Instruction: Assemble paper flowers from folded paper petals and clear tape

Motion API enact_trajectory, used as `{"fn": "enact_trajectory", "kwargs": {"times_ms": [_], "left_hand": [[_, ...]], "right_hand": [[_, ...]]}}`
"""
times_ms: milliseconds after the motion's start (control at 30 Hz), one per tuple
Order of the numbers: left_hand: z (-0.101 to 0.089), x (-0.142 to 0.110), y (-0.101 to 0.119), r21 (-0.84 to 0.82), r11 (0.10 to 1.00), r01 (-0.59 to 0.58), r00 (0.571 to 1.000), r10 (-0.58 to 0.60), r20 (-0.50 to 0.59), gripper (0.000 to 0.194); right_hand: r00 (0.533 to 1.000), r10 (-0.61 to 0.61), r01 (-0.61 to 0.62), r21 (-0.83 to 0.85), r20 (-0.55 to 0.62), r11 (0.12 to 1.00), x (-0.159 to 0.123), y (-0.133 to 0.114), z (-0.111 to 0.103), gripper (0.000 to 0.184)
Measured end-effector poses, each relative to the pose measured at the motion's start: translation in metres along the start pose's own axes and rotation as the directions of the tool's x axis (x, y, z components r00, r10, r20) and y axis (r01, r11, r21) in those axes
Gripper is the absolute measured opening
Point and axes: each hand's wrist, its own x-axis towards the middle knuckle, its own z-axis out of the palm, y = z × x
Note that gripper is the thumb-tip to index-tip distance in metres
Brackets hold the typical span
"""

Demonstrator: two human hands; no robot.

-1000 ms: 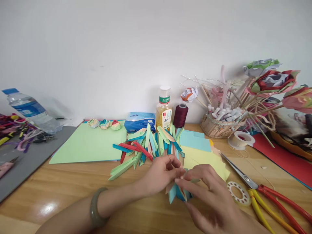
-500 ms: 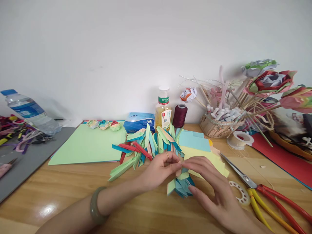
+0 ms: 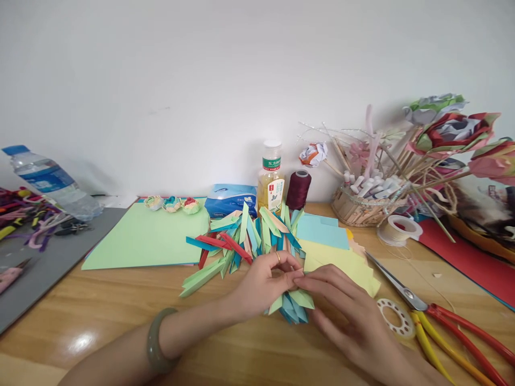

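A folded-paper flower (image 3: 293,309) with blue and pale green petals hangs below my fingers, over the table. My left hand (image 3: 271,281) is closed in a pinch at its upper end; a ring and a bracelet show on that arm. My right hand (image 3: 346,305) closes in from the other side, its fingertips meeting the left thumb and its thumb beside the petals. What exactly lies between the fingertips is hidden. Just behind my hands lies a pile of folded paper strips (image 3: 243,236) in green, blue, red and peach.
Large scissors (image 3: 414,300) and a tape roll (image 3: 396,319) lie at right, near a thread spool (image 3: 398,230). Behind stand a drink bottle (image 3: 271,179), a maroon thread cone (image 3: 298,190) and a basket (image 3: 362,209). Green paper sheets (image 3: 153,236) lie left, yellow paper (image 3: 341,265) right.
The paper flower has shifted slightly left and turned, showing more green petals. My right hand has come in closer to the left fingertips. The left hand has hardly moved.
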Motion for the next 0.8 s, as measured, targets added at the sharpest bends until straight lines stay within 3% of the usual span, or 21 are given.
{"fn": "enact_trajectory", "kwargs": {"times_ms": [133, 233, 300, 467, 600, 800], "left_hand": [[-0.002, 0.002, -0.001, -0.031, 0.996, 0.08, 0.995, -0.082, -0.053, 0.019], [-0.005, 0.002, 0.005, 0.092, 0.996, 0.017, 0.987, -0.003, -0.158, 0.008], [-0.008, 0.001, 0.01, 0.228, 0.974, -0.01, 0.989, 0.043, -0.139, 0.005], [-0.014, -0.001, 0.011, 0.432, 0.902, 0.016, 1.0, -0.018, 0.001, 0.005], [-0.016, 0.001, -0.001, 0.407, 0.91, 0.081, 0.995, -0.098, 0.023, 0.011], [-0.017, 0.003, -0.004, 0.361, 0.929, 0.086, 0.995, -0.101, 0.022, 0.01]], "right_hand": [[0.989, 0.149, -0.148, 0.097, -0.012, 0.984, 0.001, 0.002, 0.0, 0.023], [0.959, 0.283, -0.278, 0.127, -0.019, 0.952, 0.002, 0.003, 0.0, 0.017], [0.946, 0.322, -0.316, 0.131, -0.028, 0.94, 0.002, 0.004, 0.0, 0.016], [0.94, 0.336, -0.327, 0.121, -0.061, 0.937, 0.001, 0.008, 0.002, 0.015], [0.95, 0.304, -0.297, 0.089, -0.074, 0.951, -0.001, 0.011, 0.005, 0.014], [0.955, 0.284, -0.278, 0.071, -0.09, 0.958, -0.004, 0.015, 0.008, 0.015]]}}
